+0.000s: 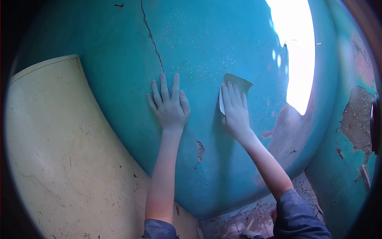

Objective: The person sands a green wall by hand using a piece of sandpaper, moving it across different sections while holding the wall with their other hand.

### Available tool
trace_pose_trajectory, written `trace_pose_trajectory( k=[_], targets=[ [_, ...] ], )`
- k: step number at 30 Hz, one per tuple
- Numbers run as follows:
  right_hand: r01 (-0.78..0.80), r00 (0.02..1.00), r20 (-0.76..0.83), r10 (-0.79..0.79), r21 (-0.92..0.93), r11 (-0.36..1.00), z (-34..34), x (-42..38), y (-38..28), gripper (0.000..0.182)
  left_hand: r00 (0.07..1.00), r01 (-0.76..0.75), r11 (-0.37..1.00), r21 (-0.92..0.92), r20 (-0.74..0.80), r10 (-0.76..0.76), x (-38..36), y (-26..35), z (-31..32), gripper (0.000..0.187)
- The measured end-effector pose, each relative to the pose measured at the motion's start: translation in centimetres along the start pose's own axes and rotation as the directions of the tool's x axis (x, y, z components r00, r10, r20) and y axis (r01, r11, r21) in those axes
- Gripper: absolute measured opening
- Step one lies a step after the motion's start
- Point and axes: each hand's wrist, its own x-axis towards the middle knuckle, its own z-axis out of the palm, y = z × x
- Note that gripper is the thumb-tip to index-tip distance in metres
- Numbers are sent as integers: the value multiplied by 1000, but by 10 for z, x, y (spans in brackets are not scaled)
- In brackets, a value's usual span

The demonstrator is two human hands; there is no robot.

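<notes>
My left hand [171,109] lies flat on the turquoise wall [211,44], fingers spread, with the fingertips at the lower end of a long crack [149,32]. To its right, my right hand [236,113] holds a sheet of sandpaper [242,81] against the wall, fingers stretched over it. The sheet's top corner curls out beyond the fingertips, and its pale edge shows along the left side of the hand. The thumb is partly hidden. Pale specks dot the paint above and between the hands, and a chipped spot [200,151] is lower down.
A cream panel [67,143] leans or stands at the left. Bright light falls on the wall [300,59] at the upper right. Peeled plaster [358,117] shows on the right side wall, and a nail [119,5] sticks out at top left. Debris lies on the tiled floor [258,223].
</notes>
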Motion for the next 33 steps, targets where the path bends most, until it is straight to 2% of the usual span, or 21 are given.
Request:
trace_pose_trajectory(
  k=[3,5,9,11,14,18,21,23,24,26,28,30,33],
  targets=[
    [-11,1000,-11,12,66,998,17,-44,0,88,999,1,1000,16,46,-1,-5,2,-1,51],
    [31,997,76,-34,47,998,27,-75,6,87,997,-7,1000,14,75,6,-8,3,0,51],
    [39,992,116,-45,61,997,12,-55,16,86,995,0,1000,15,102,-1,-13,8,-1,54],
    [17,1000,0,-17,59,998,5,-23,21,84,992,20,1000,17,126,-22,-21,13,-1,57],
    [20,999,-38,-20,0,1000,-2,3,33,81,987,31,999,-9,157,-29,-41,24,0,59],
    [-17,999,-28,19,70,997,16,-28,43,80,977,54,998,29,206,-59,-71,42,-3,62],
    [87,994,62,-91,68,994,23,-69,60,81,943,106,989,106,304,-133,-94,72,-3,64],
    [168,982,69,-176,104,980,19,-71,83,82,908,170,984,47,380,-175,-103,97,-1,67],
    [234,968,63,-244,131,963,14,-66,90,84,907,178,982,63,377,-189,-103,110,1,67],
    [230,967,79,-243,140,963,-10,-32,98,84,906,226,973,-36,374,-196,-99,135,8,68],
    [230,965,94,-245,146,962,-26,3,108,84,913,228,973,-26,354,-204,-79,158,11,68],
    [274,962,-2,-275,85,958,-30,28,117,82,920,227,974,-11,331,-211,-65,177,13,68],
    [305,952,-1,-307,129,944,-22,18,127,79,911,284,956,68,292,-292,-53,192,19,65]
  ],
)
